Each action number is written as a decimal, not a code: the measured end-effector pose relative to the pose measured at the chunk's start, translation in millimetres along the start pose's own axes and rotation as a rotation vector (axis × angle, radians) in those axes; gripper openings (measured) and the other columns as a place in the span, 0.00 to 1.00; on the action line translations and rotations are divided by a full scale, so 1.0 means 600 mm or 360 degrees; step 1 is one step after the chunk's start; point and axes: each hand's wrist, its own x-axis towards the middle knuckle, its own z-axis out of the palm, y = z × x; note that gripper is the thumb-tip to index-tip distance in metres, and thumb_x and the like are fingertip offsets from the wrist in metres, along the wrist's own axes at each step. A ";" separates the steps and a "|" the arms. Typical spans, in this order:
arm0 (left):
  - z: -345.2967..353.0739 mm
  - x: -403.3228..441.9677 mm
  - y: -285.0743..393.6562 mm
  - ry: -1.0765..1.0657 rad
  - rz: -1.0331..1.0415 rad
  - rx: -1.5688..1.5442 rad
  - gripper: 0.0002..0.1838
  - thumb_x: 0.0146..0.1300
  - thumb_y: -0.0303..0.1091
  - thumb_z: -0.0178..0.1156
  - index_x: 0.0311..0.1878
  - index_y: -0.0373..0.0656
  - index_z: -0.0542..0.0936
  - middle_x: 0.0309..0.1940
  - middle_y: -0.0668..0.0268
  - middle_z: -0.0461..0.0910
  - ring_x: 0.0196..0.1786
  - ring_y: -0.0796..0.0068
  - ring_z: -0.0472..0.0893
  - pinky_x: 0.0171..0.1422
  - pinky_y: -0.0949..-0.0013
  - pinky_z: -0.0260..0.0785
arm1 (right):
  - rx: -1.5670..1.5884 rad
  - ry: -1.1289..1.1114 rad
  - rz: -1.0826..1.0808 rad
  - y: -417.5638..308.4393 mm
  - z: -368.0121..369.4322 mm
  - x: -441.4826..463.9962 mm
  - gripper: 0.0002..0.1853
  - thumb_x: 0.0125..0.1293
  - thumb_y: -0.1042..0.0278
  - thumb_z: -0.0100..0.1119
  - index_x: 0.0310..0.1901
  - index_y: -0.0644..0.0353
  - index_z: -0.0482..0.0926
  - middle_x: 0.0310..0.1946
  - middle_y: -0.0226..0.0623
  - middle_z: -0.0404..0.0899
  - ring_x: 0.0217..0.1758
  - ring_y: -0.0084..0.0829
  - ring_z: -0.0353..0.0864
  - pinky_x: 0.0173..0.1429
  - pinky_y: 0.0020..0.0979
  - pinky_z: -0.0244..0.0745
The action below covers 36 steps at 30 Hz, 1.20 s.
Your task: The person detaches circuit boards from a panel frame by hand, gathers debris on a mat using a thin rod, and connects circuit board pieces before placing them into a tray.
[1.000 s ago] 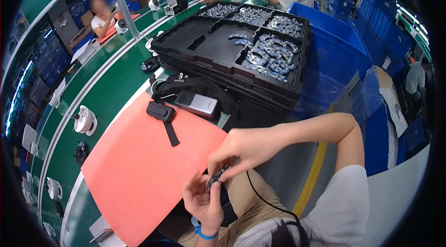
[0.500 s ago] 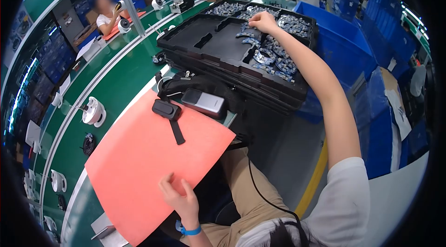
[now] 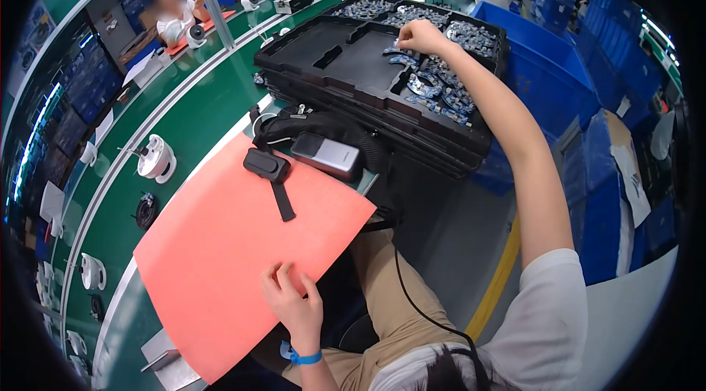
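My right hand (image 3: 423, 36) is stretched over a black tray (image 3: 353, 56), thumb and fingers pinched together at a curved blue circuit board (image 3: 393, 50) near the tray's middle. More such circuit boards (image 3: 426, 86) lie in the compartments beside and behind it, overlapping one another. The fingertips partly cover the board they grip. My left hand (image 3: 294, 306) hovers over or rests on the near edge of an orange mat (image 3: 213, 244), fingers loosely curled and apart, holding nothing. Around that wrist is a blue band (image 3: 301, 356).
A grey-and-black power bank (image 3: 327, 154) and a small black device (image 3: 266, 164) with a strap lie at the mat's far edge. White camera housings (image 3: 157, 159) and a cable coil (image 3: 146, 211) sit on the green belt. A blue bin (image 3: 540, 60) stands right of the tray. Other people work beyond.
My left hand has shifted slightly right. My right hand stays at nearly the same spot over the tray, still pinched. The view has tilted a little, and a person across the belt has moved their hands.
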 end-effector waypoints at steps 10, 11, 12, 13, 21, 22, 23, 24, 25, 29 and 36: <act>0.000 -0.004 -0.001 -0.0017 0.0041 0.0031 0.14 0.58 0.26 0.57 0.48 0.35 0.74 0.51 0.52 0.70 0.55 0.51 0.70 0.59 0.55 0.63 | 0.0139 -0.0015 -0.0023 0.010 -0.014 -0.013 0.13 0.49 0.67 0.68 0.39 0.57 0.84 0.33 0.39 0.84 0.38 0.31 0.83 0.45 0.30 0.77; 0.000 -0.004 -0.001 -0.0018 0.0040 0.0033 0.14 0.58 0.26 0.57 0.48 0.35 0.74 0.51 0.52 0.70 0.55 0.51 0.70 0.59 0.55 0.63 | 0.0221 -0.0089 0.0048 0.010 -0.017 -0.013 0.14 0.49 0.68 0.68 0.40 0.57 0.84 0.34 0.39 0.84 0.39 0.31 0.83 0.46 0.30 0.77; 0.000 -0.005 0.000 -0.0017 0.0039 0.0039 0.14 0.58 0.26 0.57 0.48 0.35 0.74 0.52 0.52 0.70 0.55 0.51 0.70 0.59 0.55 0.63 | 0.0244 -0.0087 0.0066 0.007 -0.018 -0.015 0.12 0.49 0.69 0.68 0.38 0.58 0.84 0.33 0.38 0.84 0.38 0.29 0.83 0.45 0.29 0.77; 0.001 -0.005 0.000 -0.0017 0.0038 0.0046 0.14 0.58 0.26 0.57 0.48 0.35 0.74 0.52 0.52 0.70 0.55 0.51 0.70 0.59 0.55 0.63 | 0.0246 -0.0088 0.0066 0.011 -0.015 -0.014 0.12 0.49 0.69 0.68 0.38 0.58 0.84 0.33 0.38 0.84 0.38 0.29 0.83 0.45 0.29 0.77; -0.003 -0.008 0.000 -0.0023 0.0037 0.0045 0.15 0.58 0.26 0.57 0.49 0.35 0.73 0.52 0.51 0.69 0.56 0.51 0.70 0.59 0.54 0.63 | 0.0030 0.0009 0.0036 0.010 -0.016 -0.014 0.09 0.50 0.71 0.66 0.35 0.60 0.83 0.30 0.38 0.84 0.35 0.32 0.84 0.43 0.30 0.77; -0.003 -0.008 -0.002 -0.0016 0.0050 0.0047 0.15 0.58 0.26 0.57 0.49 0.35 0.73 0.52 0.51 0.69 0.56 0.51 0.70 0.59 0.54 0.63 | 0.0030 0.0011 0.0035 0.008 -0.016 -0.017 0.09 0.50 0.71 0.66 0.35 0.60 0.83 0.30 0.38 0.84 0.35 0.32 0.84 0.43 0.30 0.77; -0.004 -0.008 -0.003 -0.0014 0.0051 0.0048 0.15 0.58 0.26 0.57 0.49 0.35 0.73 0.52 0.51 0.69 0.56 0.51 0.70 0.59 0.54 0.63 | 0.0048 0.0029 0.0033 0.006 -0.017 -0.021 0.09 0.50 0.71 0.66 0.35 0.60 0.83 0.30 0.38 0.84 0.35 0.31 0.84 0.43 0.31 0.77; -0.004 -0.008 -0.005 -0.0031 0.0044 0.0041 0.15 0.58 0.26 0.58 0.49 0.35 0.74 0.52 0.50 0.69 0.56 0.50 0.69 0.60 0.53 0.63 | 0.0065 0.0046 0.0032 0.006 -0.017 -0.024 0.09 0.51 0.70 0.66 0.36 0.60 0.83 0.30 0.38 0.84 0.35 0.31 0.84 0.43 0.31 0.77; -0.005 -0.009 -0.006 -0.0048 0.0036 0.0035 0.16 0.57 0.26 0.59 0.49 0.34 0.74 0.53 0.50 0.69 0.57 0.49 0.69 0.60 0.53 0.62 | 0.0066 0.0048 0.0031 0.007 -0.016 -0.025 0.09 0.51 0.70 0.66 0.36 0.60 0.83 0.30 0.38 0.84 0.35 0.31 0.84 0.43 0.31 0.77; -0.006 -0.011 -0.001 -0.0048 0.0038 0.0026 0.16 0.57 0.26 0.58 0.49 0.34 0.74 0.53 0.50 0.69 0.57 0.49 0.69 0.60 0.53 0.63 | 0.0250 0.0077 -0.0122 -0.012 -0.025 -0.040 0.10 0.53 0.67 0.66 0.37 0.61 0.82 0.32 0.38 0.83 0.37 0.31 0.83 0.45 0.31 0.76; 0.006 -0.035 0.036 -0.0039 0.0039 0.0048 0.16 0.57 0.27 0.58 0.50 0.35 0.73 0.53 0.50 0.69 0.57 0.49 0.69 0.60 0.53 0.62 | 0.0283 -0.0035 -0.0330 0.003 -0.036 -0.059 0.12 0.50 0.62 0.70 0.33 0.60 0.84 0.30 0.36 0.83 0.36 0.29 0.82 0.43 0.30 0.76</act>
